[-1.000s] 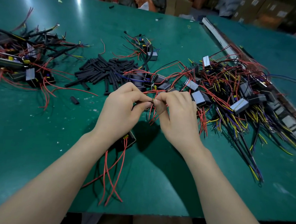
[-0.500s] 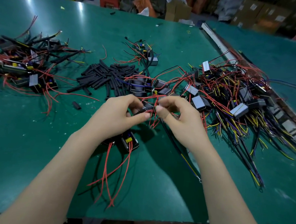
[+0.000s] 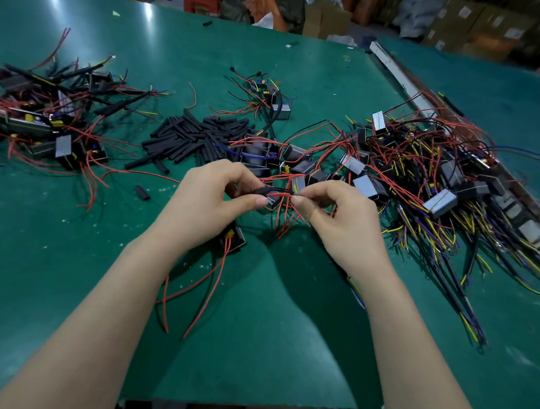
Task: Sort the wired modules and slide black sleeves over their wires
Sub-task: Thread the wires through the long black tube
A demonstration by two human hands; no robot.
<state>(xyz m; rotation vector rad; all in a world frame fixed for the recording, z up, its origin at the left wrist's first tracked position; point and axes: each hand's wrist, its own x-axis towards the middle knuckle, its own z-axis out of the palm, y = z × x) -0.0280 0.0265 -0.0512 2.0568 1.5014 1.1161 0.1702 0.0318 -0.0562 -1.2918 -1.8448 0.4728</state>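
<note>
- Head view: the left hand [image 3: 211, 200] pinches a short black sleeve [image 3: 261, 191] between thumb and curled fingers, its long axis running roughly 9 to 3 o'clock, open end toward the right hand [image 3: 335, 215].
- The right hand, at 3 o'clock from the sleeve and just beside it, pinches the red wires [image 3: 283, 202] of a wired module; how far they have entered the sleeve I cannot tell.
- Judged next: feed the wires toward 9 o'clock into the sleeve.
- Spare sleeves [image 3: 200, 135] lie at 11 o'clock on the tabletop [image 3: 66, 270]; unsorted modules [image 3: 424, 176] at 2 o'clock.
</note>
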